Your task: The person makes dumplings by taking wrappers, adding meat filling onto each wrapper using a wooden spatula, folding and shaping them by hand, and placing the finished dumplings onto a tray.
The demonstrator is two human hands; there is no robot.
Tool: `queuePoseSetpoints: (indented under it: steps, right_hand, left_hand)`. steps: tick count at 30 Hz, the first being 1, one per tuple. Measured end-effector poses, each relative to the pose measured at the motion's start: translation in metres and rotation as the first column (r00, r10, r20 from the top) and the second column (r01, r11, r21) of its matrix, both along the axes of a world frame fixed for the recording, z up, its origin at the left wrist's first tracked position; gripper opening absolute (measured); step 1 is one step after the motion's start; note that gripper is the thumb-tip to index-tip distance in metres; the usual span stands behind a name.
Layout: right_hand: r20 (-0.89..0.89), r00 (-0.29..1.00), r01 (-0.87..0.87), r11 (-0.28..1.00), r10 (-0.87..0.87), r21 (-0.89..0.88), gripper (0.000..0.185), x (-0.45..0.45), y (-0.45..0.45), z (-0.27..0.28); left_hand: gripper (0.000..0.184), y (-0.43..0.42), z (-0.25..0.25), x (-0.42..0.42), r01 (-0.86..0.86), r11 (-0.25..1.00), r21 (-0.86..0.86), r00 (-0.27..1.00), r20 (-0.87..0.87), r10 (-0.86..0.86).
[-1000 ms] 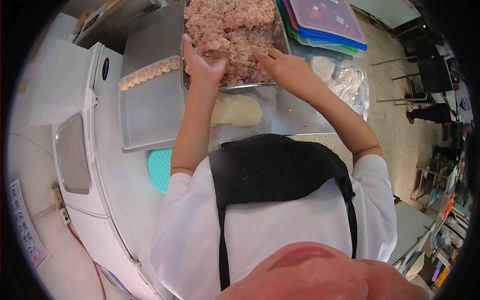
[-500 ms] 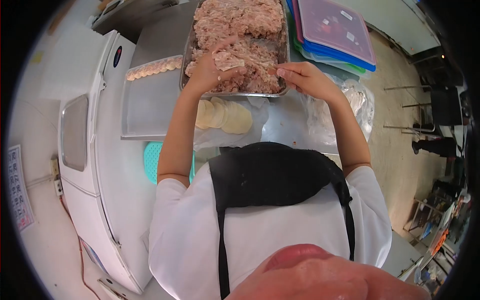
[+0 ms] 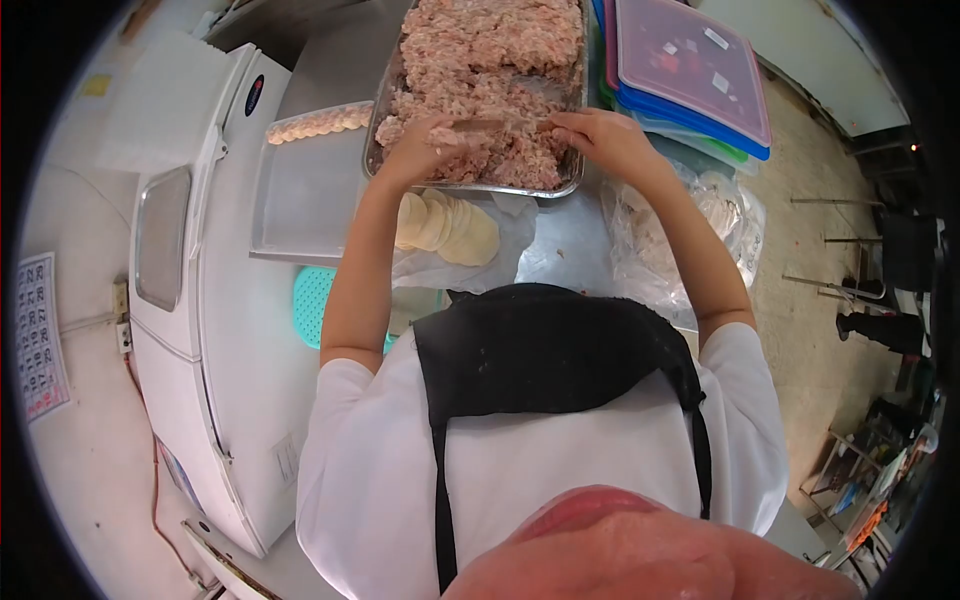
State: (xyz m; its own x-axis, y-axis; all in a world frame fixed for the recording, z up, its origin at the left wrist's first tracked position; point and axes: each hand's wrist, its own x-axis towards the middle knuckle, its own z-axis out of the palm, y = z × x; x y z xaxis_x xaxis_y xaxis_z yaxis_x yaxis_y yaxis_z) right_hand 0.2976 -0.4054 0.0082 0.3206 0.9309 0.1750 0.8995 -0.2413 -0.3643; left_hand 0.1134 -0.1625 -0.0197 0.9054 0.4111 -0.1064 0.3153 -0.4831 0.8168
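A deep metal tray (image 3: 480, 187) of pinkish ground meat (image 3: 490, 45) lies before me, with a hollow scooped in its near half. My left hand (image 3: 415, 152) is over the tray's near left part, fingers curled around what looks like a pale dough wrapper, mostly hidden and blurred. At the right rim, my right hand (image 3: 603, 140) pinches the end of a thin flat spatula (image 3: 500, 125), which reaches across toward the left hand. Close below the tray, a fanned stack of round dough wrappers (image 3: 465, 232) rests on paper.
A shallow metal tray (image 3: 310, 205) on the left carries a row of filled dumplings (image 3: 320, 122). Stacked plastic lids (image 3: 690, 60) and a clear plastic bag (image 3: 715, 215) are at the right. A turquoise perforated basket (image 3: 312, 305) sits below, beside the white refrigerator (image 3: 235, 330).
My left hand has turned from an open palm to curled fingers. The spatula now spans between both hands, and my right hand has shifted slightly up. The whole view has shifted slightly.
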Motion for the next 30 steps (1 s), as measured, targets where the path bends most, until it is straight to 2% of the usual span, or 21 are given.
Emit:
queuePoseSetpoints:
  steps: [1, 3, 4, 7, 8, 10, 11, 12, 13, 15, 16, 18, 19, 21, 23, 24, 25, 27, 30]
  right_hand:
    - [-0.012, 1.0, 0.008, 0.998, -0.007, 0.059, 0.03, -0.01, 0.0, 0.002]
    - [-0.036, 0.999, 0.028, 0.985, -0.022, 0.172, 0.026, -0.037, 0.0, 0.007]
    - [0.063, 0.998, 0.023, 0.999, -0.025, 0.022, 0.027, -0.047, 0.001, 0.012]
    - [0.106, 0.991, 0.093, 0.992, -0.083, -0.088, 0.027, -0.017, 0.002, -0.017]
    - [0.122, 0.987, 0.11, 0.993, -0.103, -0.047, 0.028, -0.002, 0.0, -0.03]
    - [0.044, 0.991, 0.129, 0.986, -0.125, -0.109, 0.03, 0.001, -0.012, -0.013]
    - [0.008, 0.99, 0.137, 0.98, -0.137, -0.143, 0.031, 0.002, -0.018, 0.001]
    - [-0.108, 0.981, 0.157, 0.987, -0.158, -0.025, 0.029, -0.003, -0.026, 0.013]
    - [-0.26, 0.96, 0.11, 0.994, -0.104, 0.009, 0.03, -0.008, -0.032, 0.025]
    - [-0.537, 0.843, 0.031, 0.994, 0.028, 0.101, 0.032, -0.023, -0.037, 0.043]
    - [-0.519, 0.853, -0.005, 0.994, 0.06, 0.106, 0.032, -0.033, -0.034, 0.041]
    - [-0.483, 0.867, -0.076, 0.991, 0.122, 0.114, 0.032, -0.053, -0.026, 0.033]
    - [-0.467, 0.879, -0.068, 0.994, 0.098, 0.08, 0.031, -0.053, -0.026, 0.031]
    - [-0.43, 0.901, -0.054, 0.998, 0.057, 0.017, 0.029, -0.048, -0.021, 0.034]
    - [-0.113, 0.993, 0.026, 0.998, -0.019, 0.061, 0.028, -0.053, -0.025, 0.044]
    - [0.052, 0.997, 0.056, 0.994, -0.061, 0.091, 0.027, -0.057, -0.025, 0.05]
    - [0.041, 0.996, 0.074, 0.99, -0.079, 0.121, 0.027, -0.066, -0.022, 0.049]
    - [0.016, 0.992, 0.12, 0.977, -0.125, 0.177, 0.026, -0.09, -0.014, 0.037]
    - [0.086, 0.975, 0.206, 0.978, -0.207, 0.025, 0.027, -0.058, -0.01, -0.017]
  left_hand:
    - [0.049, 0.001, -0.004, 0.001, -0.136, 0.989, -0.058, 0.99, -0.041, 0.134]
    - [0.05, -0.002, 0.0, -0.003, -0.046, 0.985, -0.167, 0.999, -0.013, 0.045]
    - [0.05, -0.006, 0.004, -0.003, 0.001, 0.975, -0.223, 1.0, 0.006, 0.0]
    - [0.055, -0.014, 0.003, -0.003, -0.166, 0.982, 0.093, 0.979, -0.105, 0.176]
    - [0.055, -0.017, 0.011, -0.005, -0.145, 0.989, -0.037, 0.989, -0.032, 0.144]
    - [0.055, -0.03, 0.036, -0.02, -0.053, 0.956, -0.289, 0.991, 0.104, 0.086]
    - [0.054, -0.034, 0.047, -0.025, -0.019, 0.961, -0.275, 0.988, 0.14, 0.059]
    - [0.054, -0.038, 0.059, -0.028, 0.018, 0.965, -0.26, 0.984, 0.177, 0.029]
    - [0.053, -0.039, 0.064, -0.029, 0.054, 0.969, -0.243, 0.975, 0.22, 0.001]
    - [0.05, -0.034, 0.054, -0.028, 0.071, 0.997, -0.006, 0.956, 0.285, -0.066]
    - [0.049, -0.03, 0.05, -0.027, 0.071, 0.991, 0.112, 0.946, 0.308, -0.103]
    - [0.045, -0.02, 0.047, -0.023, 0.198, 0.975, 0.103, 0.927, 0.303, -0.221]
    - [0.043, -0.016, 0.046, -0.021, 0.262, 0.96, 0.099, 0.912, 0.301, -0.28]
    - [0.045, -0.013, 0.039, -0.018, 0.251, 0.968, 0.02, 0.944, 0.217, -0.249]
    - [0.048, -0.009, 0.033, -0.017, 0.194, 0.981, 0.01, 0.969, 0.153, -0.193]
    - [0.05, -0.009, 0.032, -0.016, 0.143, 0.989, 0.041, 0.979, 0.139, -0.147]
    - [0.053, -0.007, 0.03, -0.016, 0.093, 0.993, 0.069, 0.987, 0.123, -0.101]
    - [0.06, 0.0, 0.025, -0.011, 0.138, 0.99, 0.025, 0.987, 0.077, -0.139]
    - [0.072, 0.007, 0.006, -0.017, 0.14, 0.99, 0.0, 0.987, 0.076, -0.14]
